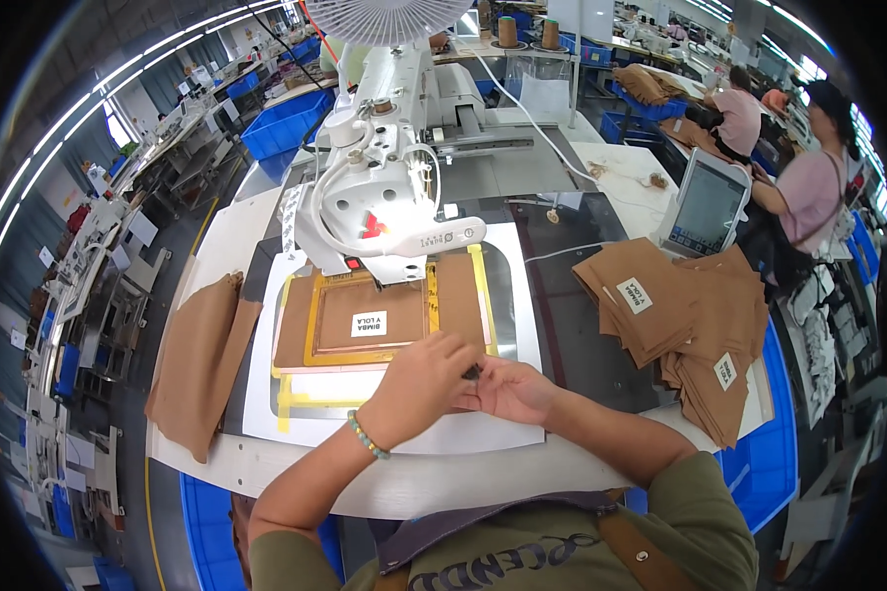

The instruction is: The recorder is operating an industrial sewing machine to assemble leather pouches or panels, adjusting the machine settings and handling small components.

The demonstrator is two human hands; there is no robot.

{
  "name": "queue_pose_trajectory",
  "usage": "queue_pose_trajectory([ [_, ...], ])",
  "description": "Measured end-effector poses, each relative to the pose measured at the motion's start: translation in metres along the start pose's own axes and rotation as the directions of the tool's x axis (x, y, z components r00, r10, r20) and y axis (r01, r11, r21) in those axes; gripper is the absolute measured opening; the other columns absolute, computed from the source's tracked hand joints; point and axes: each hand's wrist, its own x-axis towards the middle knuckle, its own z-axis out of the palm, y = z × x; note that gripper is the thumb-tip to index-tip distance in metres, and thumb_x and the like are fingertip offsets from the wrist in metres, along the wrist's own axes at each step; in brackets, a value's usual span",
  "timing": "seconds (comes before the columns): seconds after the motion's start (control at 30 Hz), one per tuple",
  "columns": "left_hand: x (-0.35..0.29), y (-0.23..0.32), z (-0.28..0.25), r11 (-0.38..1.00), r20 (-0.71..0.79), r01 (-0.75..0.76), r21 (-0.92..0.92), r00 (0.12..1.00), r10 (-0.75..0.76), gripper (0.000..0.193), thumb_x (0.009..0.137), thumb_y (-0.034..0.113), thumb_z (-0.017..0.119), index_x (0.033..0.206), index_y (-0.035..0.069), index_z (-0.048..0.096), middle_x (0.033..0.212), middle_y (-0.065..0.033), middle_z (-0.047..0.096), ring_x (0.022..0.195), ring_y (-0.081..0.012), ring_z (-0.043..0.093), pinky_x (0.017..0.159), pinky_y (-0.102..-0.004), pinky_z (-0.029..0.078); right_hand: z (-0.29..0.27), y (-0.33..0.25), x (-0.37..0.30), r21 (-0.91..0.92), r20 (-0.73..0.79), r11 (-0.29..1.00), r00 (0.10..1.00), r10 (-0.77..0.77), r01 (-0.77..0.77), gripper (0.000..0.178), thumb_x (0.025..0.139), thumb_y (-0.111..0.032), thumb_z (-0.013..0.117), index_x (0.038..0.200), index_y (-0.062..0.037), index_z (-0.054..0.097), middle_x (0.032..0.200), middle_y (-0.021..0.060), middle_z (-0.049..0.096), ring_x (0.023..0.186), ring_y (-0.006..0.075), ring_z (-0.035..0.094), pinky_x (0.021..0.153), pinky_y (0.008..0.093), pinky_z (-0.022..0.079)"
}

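Observation:
My left hand (416, 386), with a beaded bracelet at its wrist, meets my right hand (514, 390) over the near edge of the white plate (511, 295). Fingers of both hands are curled together around a small dark object (473, 372), mostly hidden, whose kind I cannot make out. Just beyond them, a brown fabric piece (335, 313) with a white printed label (369, 324) lies under a yellow-taped rectangular frame (315, 345). The white sewing machine head (375, 212) stands over the far side of that frame.
Stacked brown fabric pieces (660, 305) with white labels lie at right, beside a tablet-like control screen (705, 209). Another brown fabric pile (199, 360) hangs over the table's left side. Blue bins (764, 463) stand below the table edge. Two people work at far right.

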Motion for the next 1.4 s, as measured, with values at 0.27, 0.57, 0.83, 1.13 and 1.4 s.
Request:
queue_pose_trajectory([
  [0.27, 0.023, -0.001, -0.08, 0.368, -0.013, 0.155, -0.917, 0.909, -0.417, 0.006, 0.099, 0.012, 0.06, 0.103, 0.007, 0.061, 0.083, 0.0039, 0.054, 0.071, -0.0014, 0.046, 0.061, -0.0213, 0.04, 0.013, -0.001, 0.005, -0.166, -0.247, 0.986, 0.968, -0.043, 0.001, 0.049, 0.11, -0.018, 0.045, 0.152, 0.0028, 0.031, 0.151, 0.0199, 0.048, 0.131, 0.0282, 0.058, 0.114, 0.0367, 0.048],
  [0.57, 0.18, -0.13, -0.192, 0.909, -0.272, 0.33, 0.256, 0.927, -0.26, 0.027, 0.093, 0.024, 0.07, 0.106, 0.001, 0.078, 0.1, -0.0179, 0.076, 0.088, -0.031, 0.071, 0.083, -0.0392, 0.055, 0.103, -0.095, 0.006, -0.902, -0.167, 0.424, 0.973, -0.161, -0.085, 0.031, 0.109, -0.031, 0.049, 0.125, -0.0045, 0.05, 0.13, 0.0116, 0.071, 0.079, 0.0161, 0.075, 0.059, 0.0232, 0.054],
  [0.83, 0.22, -0.173, -0.18, 0.797, -0.279, 0.468, 0.381, 0.88, -0.383, 0.036, 0.081, 0.035, 0.083, 0.098, 0.004, 0.078, 0.096, -0.0146, 0.076, 0.091, -0.0306, 0.072, 0.082, -0.0416, 0.056, 0.095, -0.248, 0.093, -1.0, 0.02, -0.031, 0.719, -0.695, -0.002, 0.033, 0.104, -0.029, 0.06, 0.123, -0.0033, 0.069, 0.113, 0.005, 0.071, 0.09, 0.0094, 0.066, 0.074, 0.0234, 0.054],
  [1.13, 0.224, -0.189, -0.182, 0.893, -0.203, 0.375, 0.25, 0.922, -0.33, 0.032, 0.081, 0.026, 0.084, 0.098, 0.0, 0.077, 0.087, -0.0176, 0.076, 0.078, -0.0294, 0.073, 0.075, -0.0385, 0.058, 0.037, -0.287, 0.217, -0.999, -0.039, 0.051, 0.673, -0.739, -0.001, 0.033, 0.092, -0.022, 0.074, 0.119, -0.0025, 0.073, 0.101, 0.0098, 0.074, 0.092, 0.0178, 0.071, 0.078, 0.0304, 0.057],
  [1.4, 0.221, -0.192, -0.178, 0.915, -0.308, 0.293, 0.279, 0.93, -0.203, 0.029, 0.085, 0.022, 0.078, 0.096, -0.004, 0.076, 0.08, -0.0198, 0.072, 0.074, -0.0329, 0.069, 0.073, -0.0407, 0.053, 0.05, -0.276, 0.254, -0.899, 0.264, -0.423, 0.632, -0.729, -0.113, 0.025, 0.086, -0.013, 0.074, 0.111, -0.0049, 0.076, 0.098, 0.0127, 0.077, 0.09, 0.0215, 0.074, 0.081, 0.0333, 0.057],
])
